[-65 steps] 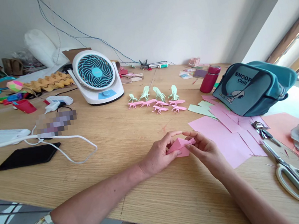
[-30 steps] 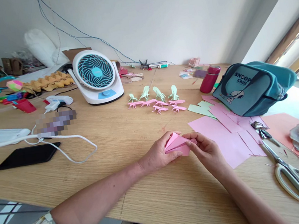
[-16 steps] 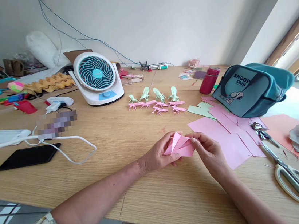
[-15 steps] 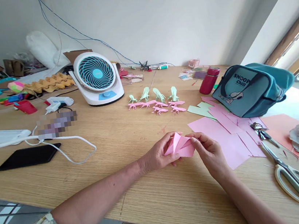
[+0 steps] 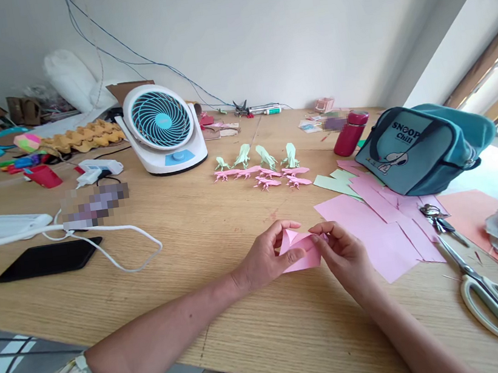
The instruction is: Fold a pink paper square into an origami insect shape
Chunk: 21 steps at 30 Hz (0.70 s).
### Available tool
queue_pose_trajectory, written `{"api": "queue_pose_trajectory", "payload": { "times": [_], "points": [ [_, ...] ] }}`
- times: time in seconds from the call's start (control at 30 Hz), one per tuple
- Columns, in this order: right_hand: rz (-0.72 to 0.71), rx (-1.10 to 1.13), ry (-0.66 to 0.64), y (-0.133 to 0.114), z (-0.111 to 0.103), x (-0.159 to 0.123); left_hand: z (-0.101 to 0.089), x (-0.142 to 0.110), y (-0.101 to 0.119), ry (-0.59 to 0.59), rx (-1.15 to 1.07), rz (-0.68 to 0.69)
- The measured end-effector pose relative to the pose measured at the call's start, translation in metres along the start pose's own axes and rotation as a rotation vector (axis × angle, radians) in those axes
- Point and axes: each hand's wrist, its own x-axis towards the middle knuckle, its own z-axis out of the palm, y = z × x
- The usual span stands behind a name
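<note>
A small piece of folded pink paper (image 5: pixel 301 254) is held between my two hands above the front of the table. My left hand (image 5: pixel 269 254) grips its left side, thumb across the front and fingers behind. At the right edge, my right hand (image 5: pixel 342 250) pinches the paper between thumb and fingertips. Part of the folds is hidden by the fingers. Beyond the hands stand several pink folded-paper insects (image 5: pixel 267 181) and, behind them, several green ones (image 5: pixel 266 156).
Pink paper sheets (image 5: pixel 365 232) lie right of my hands, with scissors (image 5: pixel 488 296) and keys (image 5: pixel 431 211) beside them. A teal bag (image 5: pixel 410 153) and red bottle (image 5: pixel 351 134) stand behind. Left are a fan (image 5: pixel 163 127), a black phone (image 5: pixel 47 260) and a white cable (image 5: pixel 145 237).
The pink paper has been tilted and its folds look different. My left thumb now lies across its front, and my right fingertips have shifted slightly left along its upper edge.
</note>
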Motion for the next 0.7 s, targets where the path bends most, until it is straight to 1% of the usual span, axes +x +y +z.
{"api": "queue_pose_trajectory", "payload": {
  "times": [0.07,0.17,0.23,0.3,0.37,0.47,0.63,0.7],
  "points": [
    [0.012,-0.013,0.002,0.0013,0.0001,-0.0006,0.0017,-0.0009,0.0004,-0.007,0.05,-0.005],
    [0.025,-0.033,-0.001,0.0032,-0.0011,-0.0006,0.0047,-0.0006,-0.0003,0.065,0.187,-0.028],
    [0.037,-0.048,-0.009,0.0046,-0.0024,0.0,0.0054,0.0005,-0.0009,0.102,0.207,-0.029],
    [0.049,-0.041,-0.021,0.0057,-0.0035,0.0008,0.0049,0.0019,-0.0014,0.108,0.202,-0.009],
    [0.05,-0.023,-0.031,0.006,-0.0042,0.0016,0.0035,0.0029,-0.0019,0.098,0.236,0.01],
    [0.026,-0.055,-0.031,0.0051,-0.0044,0.0018,0.002,0.0031,-0.0027,0.078,0.355,0.026],
    [-0.121,-0.193,-0.021,0.0023,-0.004,0.0013,0.0042,0.0006,-0.0049,-0.001,0.47,0.124],
    [-0.164,-0.215,-0.018,0.0017,-0.0043,0.0017,0.0054,-0.0003,-0.0058,-0.022,0.5,0.148]
  ]
}}
